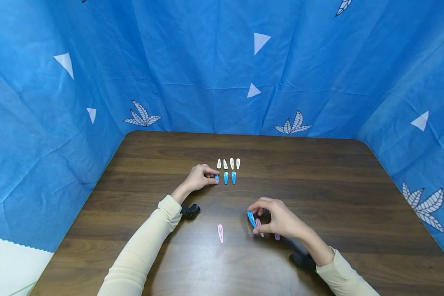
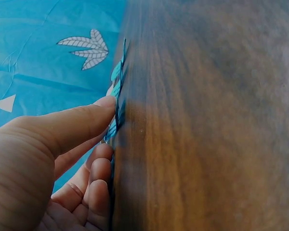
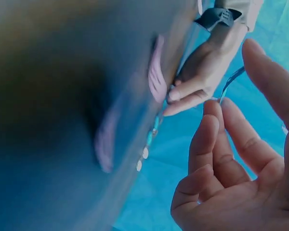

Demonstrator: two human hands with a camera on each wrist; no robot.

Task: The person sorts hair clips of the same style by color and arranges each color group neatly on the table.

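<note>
My left hand (image 1: 198, 178) pinches a blue hair clip (image 1: 216, 177) between thumb and fingers, down at the tabletop. To its right lie two more blue clips, a nearer one (image 1: 226, 178) and a farther one (image 1: 234, 177), in one row. Behind them stands a row of several cream hair clips (image 1: 232, 163). My right hand (image 1: 279, 218) holds another blue hair clip (image 1: 251, 218) by its ends, raised off the table; the right wrist view shows the clip (image 3: 225, 89) edge-on between thumb and fingertips. Below that hand lies a pink clip (image 1: 258, 222), with a purple clip (image 1: 277, 237) partly hidden by it.
A single pink clip (image 1: 220, 233) lies on the brown wooden table (image 1: 151, 263) between the two forearms. Blue cloth (image 1: 207, 61) hangs behind the table and along both sides. Each wrist carries a black camera, such as the left one (image 1: 190, 211).
</note>
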